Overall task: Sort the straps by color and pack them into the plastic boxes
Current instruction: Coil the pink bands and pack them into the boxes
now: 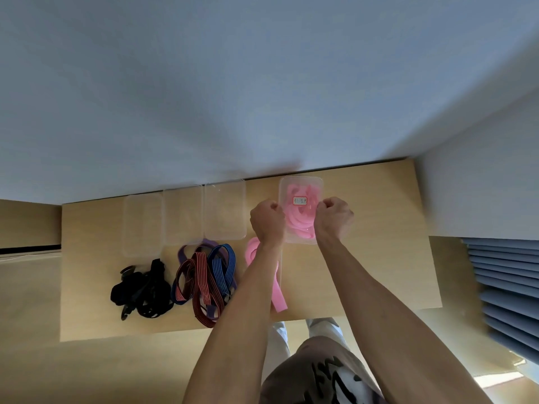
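A clear plastic box [301, 181] with a small label on top stands at the table's far edge and holds coiled pink straps [299, 223]. My left hand [267, 220] grips its left side and my right hand [334, 217] grips its right side, both with fingers curled. Another pink strap [278, 297] lies on the table, partly under my left forearm. To the left lie red striped straps [201, 287], blue striped straps [221, 265] and a purple strap [186, 251] in a tangle. Black straps [145, 290] lie in a heap further left.
Three empty clear boxes [143, 223] [182, 214] [224, 208] stand in a row along the far edge of the wooden table [379, 243], against the wall. Window blinds [507, 287] are at the right. My legs show below the near table edge.
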